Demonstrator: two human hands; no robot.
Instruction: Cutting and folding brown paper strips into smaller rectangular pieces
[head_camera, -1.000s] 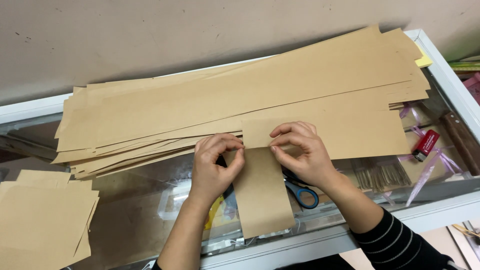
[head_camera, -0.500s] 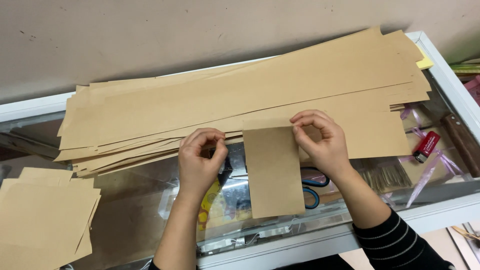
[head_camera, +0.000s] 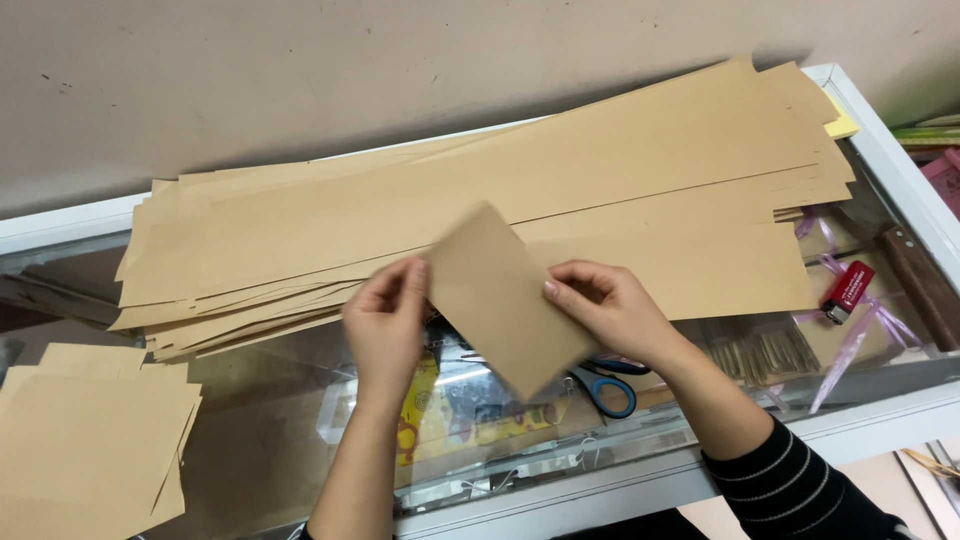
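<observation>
A small rectangular piece of brown paper (head_camera: 505, 295) is lifted and tilted above the glass counter top. My left hand (head_camera: 385, 320) pinches its left edge and my right hand (head_camera: 610, 310) grips its right edge. Behind it lies a thick stack of long brown paper strips (head_camera: 480, 200) spread across the counter. Blue-handled scissors (head_camera: 605, 385) rest on the glass just below my right hand, partly hidden by the held piece.
A pile of smaller cut brown pieces (head_camera: 85, 450) sits at the lower left. Under the glass lie a red lighter (head_camera: 848, 290), ribbons and colourful packets (head_camera: 460, 415). The counter's white frame (head_camera: 880, 130) runs along the right; a beige wall stands behind.
The small brown piece lay flat against the strip stack a second ago; both hands have separated it, lifted it and rotated it to a diagonal tilt.
</observation>
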